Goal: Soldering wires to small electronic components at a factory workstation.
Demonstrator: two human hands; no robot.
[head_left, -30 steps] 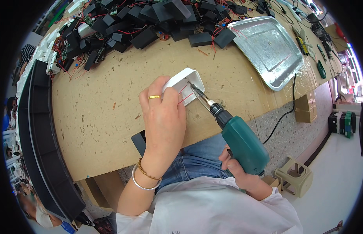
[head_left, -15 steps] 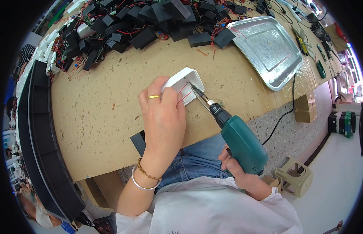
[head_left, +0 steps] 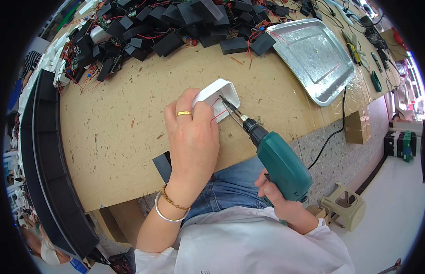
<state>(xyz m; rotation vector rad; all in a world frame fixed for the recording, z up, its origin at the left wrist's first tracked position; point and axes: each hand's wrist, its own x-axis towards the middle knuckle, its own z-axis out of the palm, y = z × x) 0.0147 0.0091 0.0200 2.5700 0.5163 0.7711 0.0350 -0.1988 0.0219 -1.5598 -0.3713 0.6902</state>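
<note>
My left hand (head_left: 193,132) is closed round the near-left side of a small white plastic box (head_left: 209,92), open towards the right. Two red wires (head_left: 220,114) lie in the box's opening. My right hand (head_left: 277,194) grips the handle of a green soldering gun (head_left: 285,164); a thin metal tube runs beside its tip. The tip reaches inside the box, by the wire ends; whether it touches them I cannot tell. Next to my left wrist, a flat black piece (head_left: 162,166) lies at the table's front edge, partly hidden.
Black boxes (head_left: 169,44) with red wires and circuit boards are heaped along the back. A metal tray (head_left: 331,75) stands at the right, with pliers (head_left: 353,51) beyond it. A long black bin (head_left: 55,173) borders the cardboard-covered table (head_left: 116,150) on the left. A black cord (head_left: 330,137) hangs over the right edge.
The soldering gun's body has moved slightly up and left, its tip staying in the box. My left hand has shifted slightly right, still holding the box.
</note>
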